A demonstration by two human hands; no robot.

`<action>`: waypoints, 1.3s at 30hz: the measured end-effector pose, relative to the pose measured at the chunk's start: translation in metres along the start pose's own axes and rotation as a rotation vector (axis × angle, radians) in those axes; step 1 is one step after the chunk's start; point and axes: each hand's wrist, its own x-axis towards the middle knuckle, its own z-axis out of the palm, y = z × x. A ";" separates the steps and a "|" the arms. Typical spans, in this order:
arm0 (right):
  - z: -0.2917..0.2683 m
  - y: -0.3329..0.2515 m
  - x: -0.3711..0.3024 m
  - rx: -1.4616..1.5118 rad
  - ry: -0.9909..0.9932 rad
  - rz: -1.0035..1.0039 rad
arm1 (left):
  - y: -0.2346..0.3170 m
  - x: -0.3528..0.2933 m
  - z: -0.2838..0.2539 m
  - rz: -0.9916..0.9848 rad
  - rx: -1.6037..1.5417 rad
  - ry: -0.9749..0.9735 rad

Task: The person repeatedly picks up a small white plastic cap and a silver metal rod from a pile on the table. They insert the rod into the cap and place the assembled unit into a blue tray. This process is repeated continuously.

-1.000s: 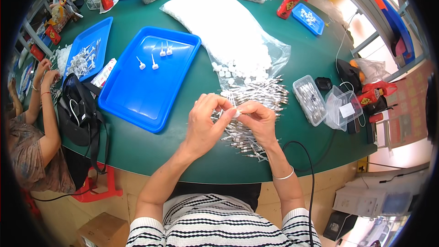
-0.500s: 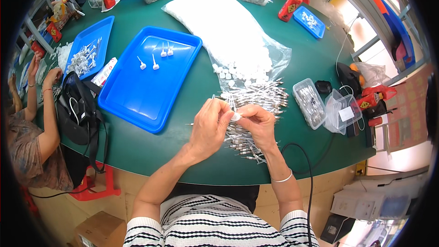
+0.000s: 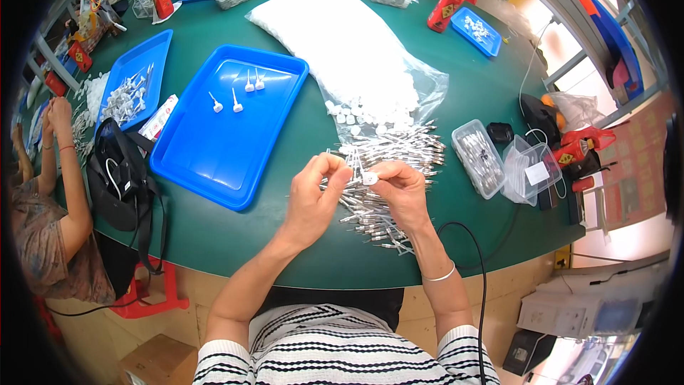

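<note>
My right hand (image 3: 400, 191) pinches a small white plastic cap (image 3: 370, 178) between thumb and fingers. A short gap to its left, my left hand (image 3: 313, 198) is closed with curled fingers. A thin tip shows above those fingers, but I cannot make out what they hold. Just beyond and beneath both hands lies a loose pile of thin metal-and-white rods (image 3: 406, 153). White caps spill toward it from a large clear bag (image 3: 335, 28). In the blue tray (image 3: 214, 146) to the left lie several white caps with thin stems (image 3: 238, 105).
A clear box of rods (image 3: 479, 160) and an open clear container (image 3: 531, 175) stand at right. A black bag (image 3: 114, 171) sits left, beside another blue tray (image 3: 139, 71). A red bottle (image 3: 447, 6) stands far right. A cable (image 3: 479, 242) crosses the near edge. Co-worker's hands (image 3: 57, 117) show at far left.
My left hand has drawn back to the left, away from the white cap. My right hand keeps its pinch on the cap. The co-worker's hands at far left have come together.
</note>
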 end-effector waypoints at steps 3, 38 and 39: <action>-0.001 0.001 0.000 0.011 -0.043 -0.022 | 0.004 -0.001 0.002 0.045 0.097 -0.074; -0.001 0.003 -0.001 0.060 -0.059 0.021 | 0.008 -0.002 0.005 0.071 0.078 -0.017; -0.001 0.003 0.000 0.064 -0.061 0.021 | 0.007 -0.002 0.005 0.061 0.049 -0.024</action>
